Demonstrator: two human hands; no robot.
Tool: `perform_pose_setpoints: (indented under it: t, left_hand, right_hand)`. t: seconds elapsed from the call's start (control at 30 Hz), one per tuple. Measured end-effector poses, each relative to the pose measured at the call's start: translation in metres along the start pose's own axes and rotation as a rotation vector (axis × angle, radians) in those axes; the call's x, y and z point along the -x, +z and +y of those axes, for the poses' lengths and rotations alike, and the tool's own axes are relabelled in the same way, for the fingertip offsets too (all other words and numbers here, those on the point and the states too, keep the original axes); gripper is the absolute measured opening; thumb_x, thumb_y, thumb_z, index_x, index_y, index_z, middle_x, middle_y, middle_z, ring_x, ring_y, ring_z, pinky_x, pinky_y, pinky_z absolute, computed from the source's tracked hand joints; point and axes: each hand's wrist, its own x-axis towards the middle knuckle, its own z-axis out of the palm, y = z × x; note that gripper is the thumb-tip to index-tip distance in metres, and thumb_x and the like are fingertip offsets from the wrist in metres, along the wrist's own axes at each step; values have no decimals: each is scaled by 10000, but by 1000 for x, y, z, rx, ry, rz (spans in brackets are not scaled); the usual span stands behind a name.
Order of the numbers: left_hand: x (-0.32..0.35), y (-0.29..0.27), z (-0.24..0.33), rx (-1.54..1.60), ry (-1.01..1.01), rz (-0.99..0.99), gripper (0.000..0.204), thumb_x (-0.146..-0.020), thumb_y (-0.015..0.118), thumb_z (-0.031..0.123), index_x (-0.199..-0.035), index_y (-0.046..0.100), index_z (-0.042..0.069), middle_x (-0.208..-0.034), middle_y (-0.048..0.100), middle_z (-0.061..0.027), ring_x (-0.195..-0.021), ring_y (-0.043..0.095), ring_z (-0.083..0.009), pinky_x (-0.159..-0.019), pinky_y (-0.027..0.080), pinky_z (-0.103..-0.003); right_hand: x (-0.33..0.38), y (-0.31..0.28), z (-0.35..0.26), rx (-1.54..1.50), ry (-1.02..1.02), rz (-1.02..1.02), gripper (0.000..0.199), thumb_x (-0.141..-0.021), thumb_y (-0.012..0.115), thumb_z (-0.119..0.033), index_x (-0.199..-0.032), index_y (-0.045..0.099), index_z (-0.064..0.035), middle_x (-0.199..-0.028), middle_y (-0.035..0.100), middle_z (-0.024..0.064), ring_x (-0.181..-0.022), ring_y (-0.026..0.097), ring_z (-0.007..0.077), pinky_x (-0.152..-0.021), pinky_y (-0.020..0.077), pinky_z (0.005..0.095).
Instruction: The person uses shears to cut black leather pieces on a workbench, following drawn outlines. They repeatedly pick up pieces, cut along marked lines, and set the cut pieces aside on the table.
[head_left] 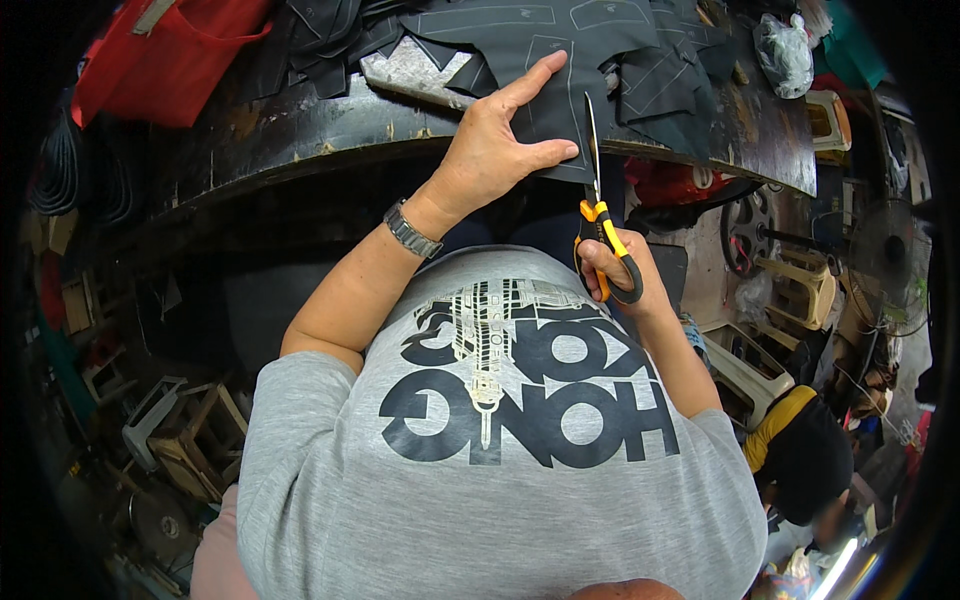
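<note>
My left hand (498, 140) lies flat on a sheet of black fabric (545, 60) marked with pale chalk lines, pressing it onto the worn dark worktable (300, 130). A metal watch sits on that wrist. My right hand (618, 270) grips scissors with orange and black handles (600, 215). Their blades point away from me and lie along the fabric's edge just right of my left thumb. The fabric hangs a little over the table's near edge.
More black cut pieces (660, 70) are piled at the back of the table beside a red bag (165, 55) and a clear plastic bag (785, 50). Plastic stools (790, 290) and another person in yellow and black (800, 450) are at the right. Wooden crates (190, 430) stand lower left.
</note>
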Motion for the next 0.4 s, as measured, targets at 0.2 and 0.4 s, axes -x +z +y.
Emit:
perform_pose_setpoints:
  t: [0.2,0.4]
  left_hand:
    - [1,2,-1,99,-76,-9,744,-770,808,83,-1431,467,40,-1377,552,-111,-1131,599,-149,-992,465,-267]
    - [-11,-14,2,290,-256,-21,529,-801,795,138,-1297,622,79,-1191,682,-111,-1066,638,-173,-990,482,-285]
  right_hand:
    - [6,5,-1,57,85,93,322,-845,778,-295,-737,611,-43,-503,513,-5,-387,468,56,-384,364,198]
    - [9,8,0,44,67,101,329,-842,783,-309,-754,621,-36,-511,530,2,-381,465,59,-380,359,197]
